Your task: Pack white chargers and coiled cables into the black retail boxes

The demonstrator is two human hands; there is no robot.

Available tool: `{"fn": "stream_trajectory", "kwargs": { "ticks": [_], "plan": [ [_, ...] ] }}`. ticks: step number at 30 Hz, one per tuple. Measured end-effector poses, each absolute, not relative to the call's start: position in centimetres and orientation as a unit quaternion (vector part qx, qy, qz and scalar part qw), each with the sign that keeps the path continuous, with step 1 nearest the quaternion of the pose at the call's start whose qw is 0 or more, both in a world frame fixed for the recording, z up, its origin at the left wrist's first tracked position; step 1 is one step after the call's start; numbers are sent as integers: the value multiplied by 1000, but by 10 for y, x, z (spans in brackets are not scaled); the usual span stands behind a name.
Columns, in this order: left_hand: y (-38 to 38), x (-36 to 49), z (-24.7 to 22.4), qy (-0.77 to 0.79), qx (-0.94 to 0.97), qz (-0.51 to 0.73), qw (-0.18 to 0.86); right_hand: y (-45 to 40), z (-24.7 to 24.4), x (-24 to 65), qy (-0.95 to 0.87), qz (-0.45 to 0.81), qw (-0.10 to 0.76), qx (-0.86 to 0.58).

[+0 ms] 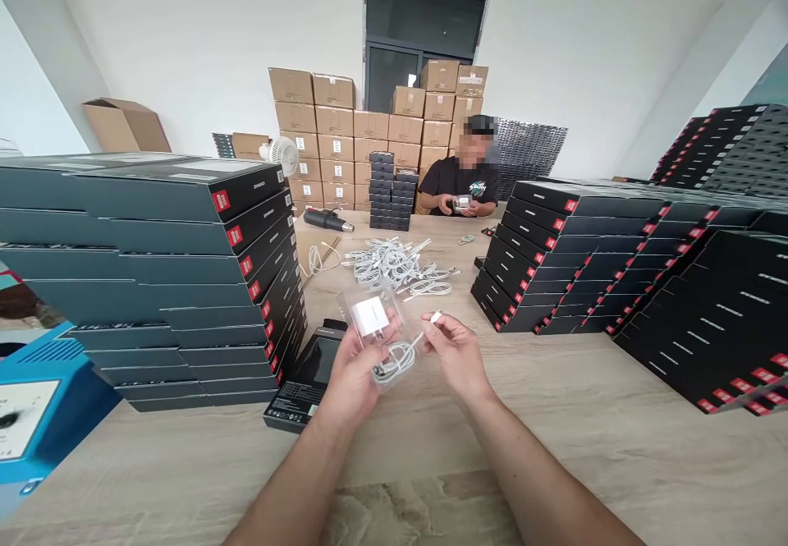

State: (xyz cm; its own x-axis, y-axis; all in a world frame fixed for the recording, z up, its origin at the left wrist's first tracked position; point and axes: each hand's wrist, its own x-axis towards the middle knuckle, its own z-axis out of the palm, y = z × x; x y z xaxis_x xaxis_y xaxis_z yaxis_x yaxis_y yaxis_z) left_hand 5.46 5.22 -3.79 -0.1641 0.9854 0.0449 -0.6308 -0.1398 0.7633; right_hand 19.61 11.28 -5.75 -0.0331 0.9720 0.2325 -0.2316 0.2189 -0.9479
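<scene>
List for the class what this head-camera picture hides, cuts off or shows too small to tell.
In the head view:
- White cable: pinched part hidden by the right hand.
- Left hand: partly hidden behind the charger and cable in the clear tray.
- Lying black box: fine print too small.
- Blue machine: cut off by the left edge.

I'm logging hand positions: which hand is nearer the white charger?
Left: the left hand holds the clear tray bearing the white charger; the right hand is farther off, to the right, pinching the cable end.
</scene>
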Motion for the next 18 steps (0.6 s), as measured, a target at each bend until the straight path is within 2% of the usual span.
{"fn": "stream_trajectory", "kwargs": {
  "ticks": [8,14,18],
  "plan": [
    [53,69,-46,351,372,681,524,106,-51,192,-439,515,647,-351],
    [52,67,-44,307,318,692,571,95,-43,193,-446,569,611,-322],
    [50,66,-40,315,305,682,585,92,-40,192,-494,551,588,-327]
  ]
}}
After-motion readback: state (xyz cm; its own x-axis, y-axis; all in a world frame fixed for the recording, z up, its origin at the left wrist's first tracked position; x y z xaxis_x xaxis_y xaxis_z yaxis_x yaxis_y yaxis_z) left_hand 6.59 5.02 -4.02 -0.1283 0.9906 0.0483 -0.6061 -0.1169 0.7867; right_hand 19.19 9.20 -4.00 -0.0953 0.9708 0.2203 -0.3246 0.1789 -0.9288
